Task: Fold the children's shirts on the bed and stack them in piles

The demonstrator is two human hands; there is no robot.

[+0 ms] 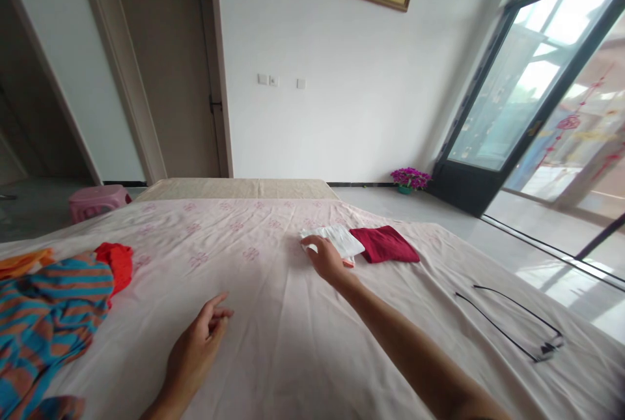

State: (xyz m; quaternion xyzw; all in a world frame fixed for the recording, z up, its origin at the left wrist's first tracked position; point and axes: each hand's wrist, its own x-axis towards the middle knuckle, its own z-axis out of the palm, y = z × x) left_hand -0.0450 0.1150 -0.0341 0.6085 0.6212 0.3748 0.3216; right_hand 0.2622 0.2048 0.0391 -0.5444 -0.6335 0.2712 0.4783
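Note:
My right hand [325,260] reaches over the bed-like surface to a folded white cloth [336,236]. Its curved fingers rest at the cloth's left edge, with a gap between thumb and forefinger. A bit of orange shows under the white cloth's near edge. Touching its right side lies a folded dark red cloth [385,244]. My left hand [202,332] hovers nearer to me, fingers loosely bent and apart, holding nothing. Left of it lie a crumpled blue-and-orange striped garment [58,309], a bright red cloth [116,262] and an orange cloth [24,262].
A pale floral sheet [273,316] covers the surface. Black-framed glasses [547,350] lie near its right edge. A pink stool [97,202] stands beyond the left side. Purple flowers in a pot [410,179] are by the wall, near an open glass door [493,101].

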